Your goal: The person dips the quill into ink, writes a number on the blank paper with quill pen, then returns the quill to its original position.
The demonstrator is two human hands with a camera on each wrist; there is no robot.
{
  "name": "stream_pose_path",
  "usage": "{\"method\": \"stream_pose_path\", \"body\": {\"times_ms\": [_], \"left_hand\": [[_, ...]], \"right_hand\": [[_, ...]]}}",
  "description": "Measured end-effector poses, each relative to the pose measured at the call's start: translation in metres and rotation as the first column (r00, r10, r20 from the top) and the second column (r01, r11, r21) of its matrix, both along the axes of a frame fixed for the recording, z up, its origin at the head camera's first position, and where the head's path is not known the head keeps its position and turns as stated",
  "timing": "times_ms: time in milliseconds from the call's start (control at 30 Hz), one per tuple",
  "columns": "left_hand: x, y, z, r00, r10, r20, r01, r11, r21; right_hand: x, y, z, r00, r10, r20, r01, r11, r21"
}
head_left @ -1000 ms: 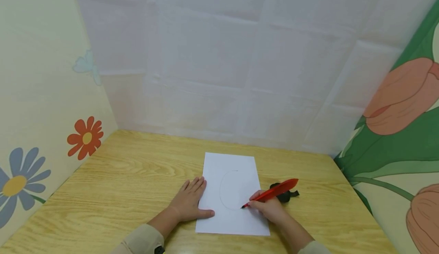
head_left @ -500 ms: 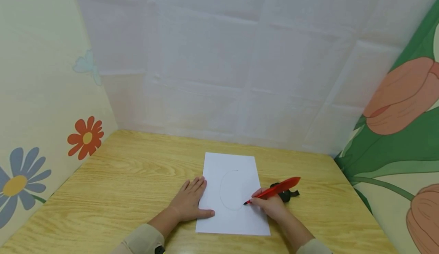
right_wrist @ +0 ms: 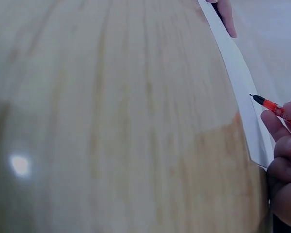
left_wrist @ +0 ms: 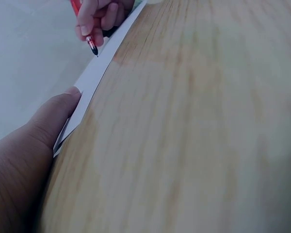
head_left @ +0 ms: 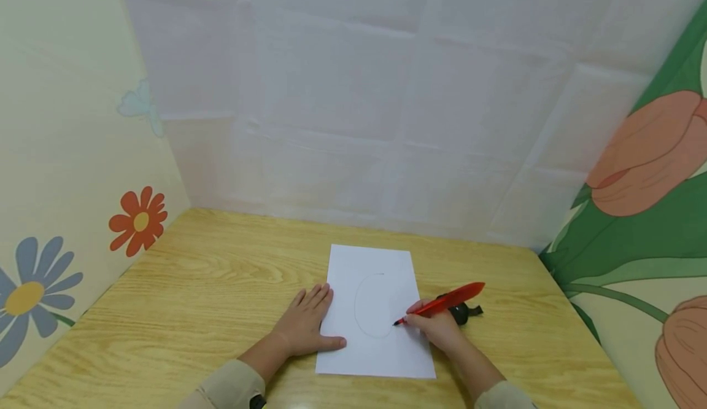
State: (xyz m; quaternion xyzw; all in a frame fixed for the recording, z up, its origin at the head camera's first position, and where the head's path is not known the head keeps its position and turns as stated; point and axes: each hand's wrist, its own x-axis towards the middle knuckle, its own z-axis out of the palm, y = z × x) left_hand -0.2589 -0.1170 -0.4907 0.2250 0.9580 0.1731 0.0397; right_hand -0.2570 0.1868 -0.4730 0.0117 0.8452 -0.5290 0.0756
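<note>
Indoors, wooden table (head_left: 193, 292), white paper (head_left: 381, 261), flowered walls (head_left: 66, 212)

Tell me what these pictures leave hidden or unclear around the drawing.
- Black object: head view, mostly behind the right hand and red feather pen; unidentifiable.
- Pencilled oval on the paper: too faint to tell whether closed.
- Left hand: left wrist view, fingers cut off by the frame edge.

Pen tip (head_left: 396, 323) farther up oval (head_left: 372, 306).
</note>
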Motion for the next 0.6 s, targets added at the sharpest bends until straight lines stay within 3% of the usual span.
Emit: {"method": "stream_pose_path", "body": {"times_ms": [600], "left_hand": [[-0.0004, 0.0001, -0.0007, 1.000, 0.001, -0.006, -0.001, 1.000, -0.005]], "right_hand": [[-0.0084, -0.0055, -0.0008, 0.997, -0.080, -0.019, 0.080, 0.997, 0.008]]}}
